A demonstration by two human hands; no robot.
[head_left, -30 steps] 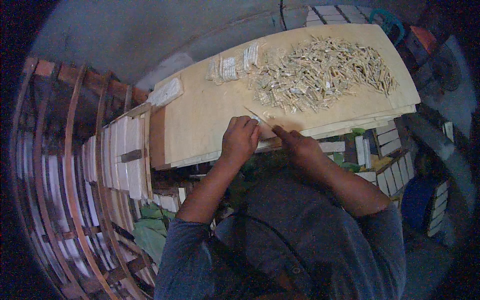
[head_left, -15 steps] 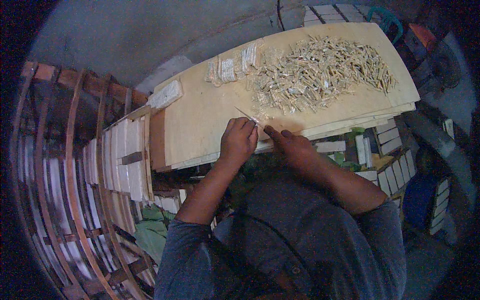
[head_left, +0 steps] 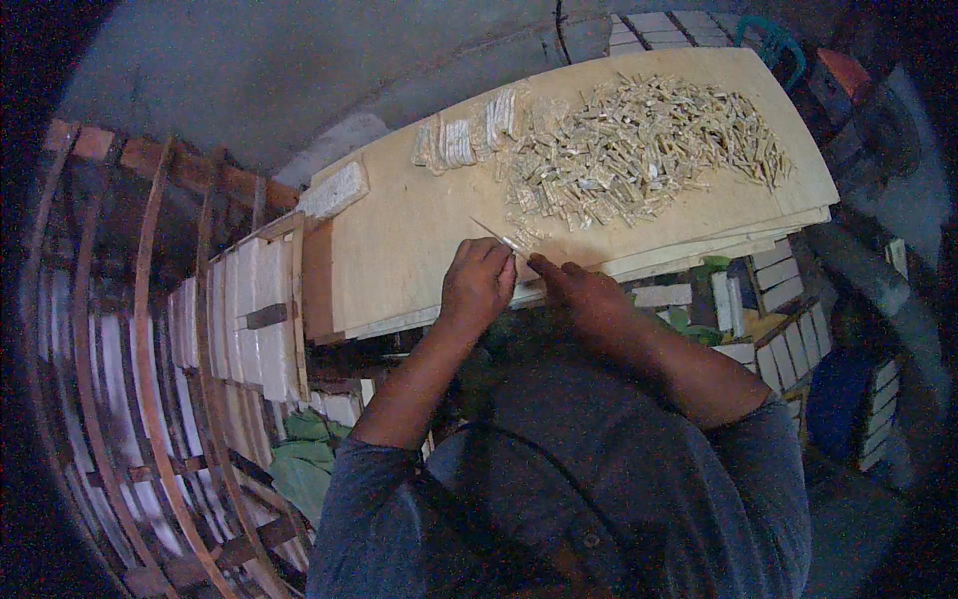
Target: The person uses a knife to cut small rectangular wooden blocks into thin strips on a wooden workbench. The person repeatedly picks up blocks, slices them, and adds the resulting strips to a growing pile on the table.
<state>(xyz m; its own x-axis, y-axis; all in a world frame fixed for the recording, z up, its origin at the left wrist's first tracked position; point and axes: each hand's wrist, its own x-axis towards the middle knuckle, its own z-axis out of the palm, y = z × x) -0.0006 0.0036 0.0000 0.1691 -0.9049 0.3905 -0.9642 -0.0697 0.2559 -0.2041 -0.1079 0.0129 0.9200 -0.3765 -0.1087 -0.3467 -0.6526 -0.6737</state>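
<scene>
My left hand (head_left: 479,285) is closed above the near edge of the wooden board, fingers curled together. Whatever is inside its grip is hidden. Just to its right, my right hand (head_left: 591,299) is also closed, with its fingertips almost meeting the left ones. A thin pointed stick (head_left: 487,229) slants from beyond the left knuckles toward the right fingertips, which seem to grip its near end. Beyond both hands spreads a heap of small straw-coloured pieces (head_left: 639,150), some with shiny clear wrapping. Left of the heap lie several pale banded bundles (head_left: 458,143).
The pale board (head_left: 389,260) rests on stacked sheets. A white block (head_left: 335,190) lies at its left end. Wooden slatted racking (head_left: 145,329) stands at left, green cloth (head_left: 302,464) below. White boxed blocks (head_left: 788,349) and a teal chair (head_left: 773,45) are at right.
The view has shifted very slightly. Both hands and the thin stick keep nearly the same place and grip.
</scene>
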